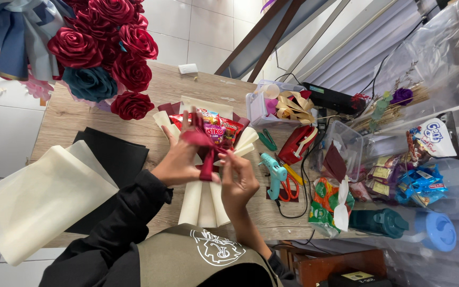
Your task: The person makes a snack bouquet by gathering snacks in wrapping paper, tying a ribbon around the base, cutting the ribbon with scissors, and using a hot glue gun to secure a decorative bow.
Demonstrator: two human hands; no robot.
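Both hands raised over wooden table (150, 85). My left hand (179, 159) pinches dark red ribbon (204, 151), fingers spread; my right hand (238, 178) closed on its lower fold. Ribbon sits at neck of cream-wrapped snack bouquet (208, 159). Keep tension even, loops flat. Knot probably half-formed; view partly blocked. Glue gun (274, 172) near right.
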